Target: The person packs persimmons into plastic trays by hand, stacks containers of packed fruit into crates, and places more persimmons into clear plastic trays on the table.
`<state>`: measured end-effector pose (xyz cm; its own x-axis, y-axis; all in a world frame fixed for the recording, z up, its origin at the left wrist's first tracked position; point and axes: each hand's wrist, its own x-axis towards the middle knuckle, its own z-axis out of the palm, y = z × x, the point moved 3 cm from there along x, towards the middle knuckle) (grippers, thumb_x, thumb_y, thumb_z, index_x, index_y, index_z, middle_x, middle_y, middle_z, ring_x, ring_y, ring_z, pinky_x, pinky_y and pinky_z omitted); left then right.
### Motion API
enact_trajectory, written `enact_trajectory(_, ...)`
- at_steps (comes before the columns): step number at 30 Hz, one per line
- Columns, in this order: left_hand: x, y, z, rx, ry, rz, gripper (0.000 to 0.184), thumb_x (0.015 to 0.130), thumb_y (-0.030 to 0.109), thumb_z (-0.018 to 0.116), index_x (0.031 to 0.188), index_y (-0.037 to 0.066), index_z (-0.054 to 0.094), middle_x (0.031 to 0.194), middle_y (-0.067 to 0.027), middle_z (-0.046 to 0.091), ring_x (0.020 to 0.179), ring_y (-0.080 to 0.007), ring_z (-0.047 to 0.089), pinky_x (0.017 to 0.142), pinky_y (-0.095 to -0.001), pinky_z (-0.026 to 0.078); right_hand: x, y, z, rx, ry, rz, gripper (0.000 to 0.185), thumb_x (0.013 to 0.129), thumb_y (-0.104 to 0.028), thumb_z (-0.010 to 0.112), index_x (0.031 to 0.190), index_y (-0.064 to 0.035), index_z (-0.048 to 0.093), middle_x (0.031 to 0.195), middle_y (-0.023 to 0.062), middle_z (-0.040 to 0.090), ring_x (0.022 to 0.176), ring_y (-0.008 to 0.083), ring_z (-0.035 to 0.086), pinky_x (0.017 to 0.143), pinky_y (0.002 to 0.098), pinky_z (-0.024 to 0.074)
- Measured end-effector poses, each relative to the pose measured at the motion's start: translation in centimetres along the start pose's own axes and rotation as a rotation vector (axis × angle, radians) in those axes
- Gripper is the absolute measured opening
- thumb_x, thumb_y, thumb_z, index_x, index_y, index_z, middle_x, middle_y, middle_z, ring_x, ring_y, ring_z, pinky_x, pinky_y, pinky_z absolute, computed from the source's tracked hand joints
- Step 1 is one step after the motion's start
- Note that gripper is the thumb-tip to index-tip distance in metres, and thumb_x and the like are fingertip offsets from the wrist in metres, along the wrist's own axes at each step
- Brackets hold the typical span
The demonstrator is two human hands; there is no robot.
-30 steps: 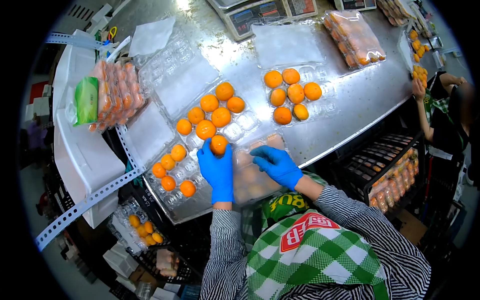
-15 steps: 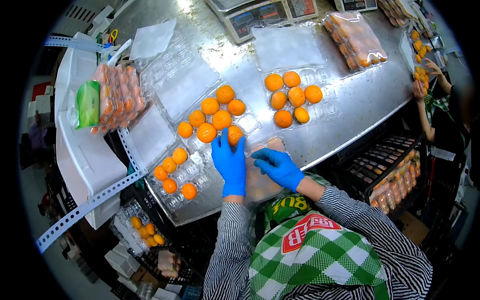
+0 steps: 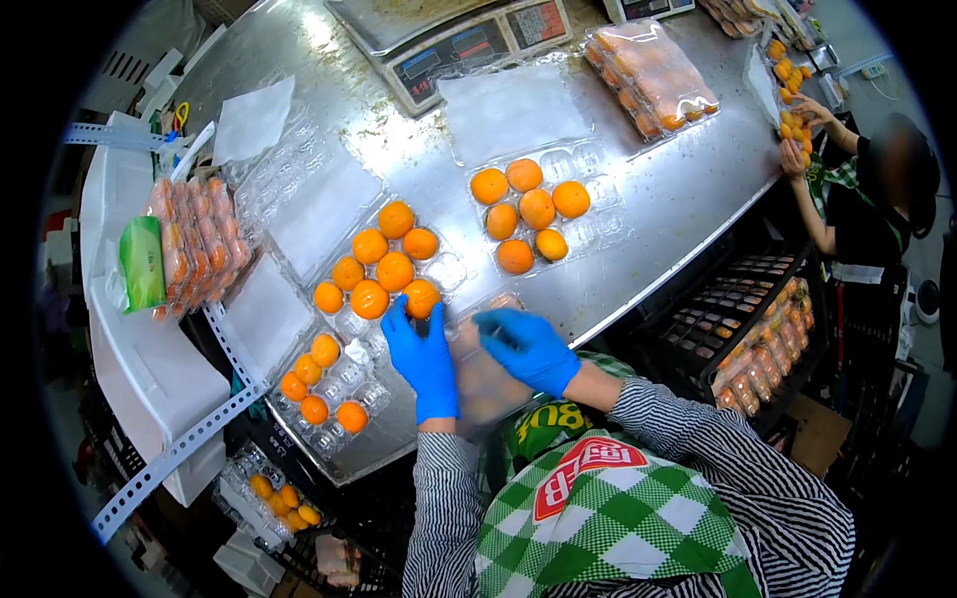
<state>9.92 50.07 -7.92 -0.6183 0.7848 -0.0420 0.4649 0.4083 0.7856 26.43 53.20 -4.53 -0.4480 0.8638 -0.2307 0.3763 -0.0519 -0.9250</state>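
My left hand [image 3: 424, 364], in a blue glove, has its fingers and thumb around an orange [image 3: 422, 297] at the near edge of a clear plastic tray [image 3: 444, 271]. Several more oranges [image 3: 395, 270] sit in the cups of this tray, behind my fingertips. To the right, my blue-gloved right hand [image 3: 531, 351] hovers near the table edge, slightly blurred, its fingers loosely bent and thumb apart; I see nothing in it. A second clear tray [image 3: 603, 224] farther back holds several oranges, and a third tray [image 3: 374, 394] at the near left is partly filled.
Scales [image 3: 469, 55] stand at the back beside a wrapped fruit pack [image 3: 653, 75]. More packs [image 3: 194, 239] stand at left. Near the table edge lies a blurred pale pack [image 3: 483, 384]. Black crates [image 3: 738, 309] hold packs at right. Another person's hands [image 3: 795, 157] touch oranges at far right.
The view has shifted, so the table contents sit farther left and the back trays lower. My left hand stays at the same orange. My right hand is a little more blurred.
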Motion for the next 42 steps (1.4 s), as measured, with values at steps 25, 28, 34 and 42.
enact_trajectory(25,-2.8,8.2,1.8,-0.807,-0.513,-0.197,0.056,0.083,0.011,0.068,0.133,0.002,0.044,0.126,-0.014,0.053,0.118,-0.0239,0.05,0.1,-0.0357,0.041,1.4,1.2,-3.0,1.302,-0.197,0.55,0.037,0.092,-0.037,0.046,0.107,-0.0047,0.058,0.088,0.006,0.063,0.067,0.0158,0.055,0.061,0.0284,0.0436)
enact_trajectory(28,-2.3,7.9,-0.3,-0.637,-0.379,-0.075,0.055,0.081,0.01,0.07,0.13,0.001,0.047,0.123,-0.0113,0.054,0.113,-0.0191,0.052,0.098,-0.0338,0.041,2.0,1.5,-2.0,1.165,-0.277,0.457,0.041,0.093,-0.036,0.046,0.119,-0.0047,0.053,0.102,0.0069,0.061,0.078,0.014,0.057,0.066,0.0275,0.0457)
enact_trajectory(34,-1.9,7.1,-2.8,-0.191,-0.183,0.273,0.058,0.075,0.01,0.075,0.127,0.006,0.051,0.121,-0.0105,0.055,0.111,-0.0226,0.054,0.096,-0.0343,0.043,2.9,-1.4,-0.8,0.885,-0.304,0.255,0.051,0.091,-0.024,0.057,0.135,-0.0057,0.04,0.127,0.0086,0.05,0.107,0.0163,0.054,0.088,0.0312,0.0469)
enact_trajectory(42,-3.0,4.7,-5.1,-0.431,-0.148,0.033,0.057,0.077,0.012,0.074,0.128,0.006,0.05,0.123,-0.0091,0.053,0.109,-0.0193,0.054,0.09,-0.0319,0.045,2.9,-2.5,2.2,1.296,-0.508,0.295,0.061,0.087,-0.014,0.061,0.141,-0.008,0.033,0.135,0.0082,0.044,0.123,0.0206,0.045,0.101,0.0331,0.0403)
